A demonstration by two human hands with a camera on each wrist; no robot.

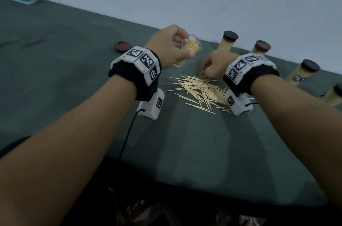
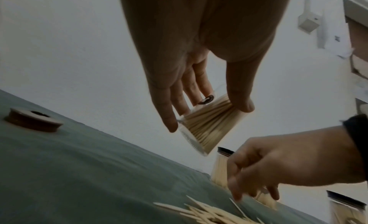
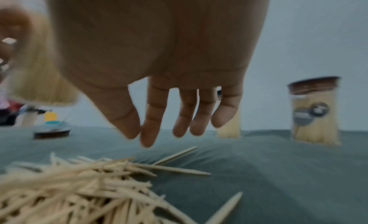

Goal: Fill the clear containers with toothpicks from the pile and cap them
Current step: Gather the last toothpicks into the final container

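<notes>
Reaching down, the right hand (image 3: 159, 101), fingers relaxed and holding nothing, hovers just above the toothpick pile (image 1: 201, 90) on the table (image 1: 74, 77); up-left, the left hand (image 1: 172, 46) grasps the tilted open container (image 1: 188, 50). Pinching a small aligned bundle should ease insertion.

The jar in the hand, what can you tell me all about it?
The jar is a small clear plastic tube with no cap on. It is packed with pale wooden toothpicks and has a dark round sticker on its side. The left hand holds it tilted in the air, above the green table, fingers on one side and thumb on the other. Nothing else touches it.
</notes>
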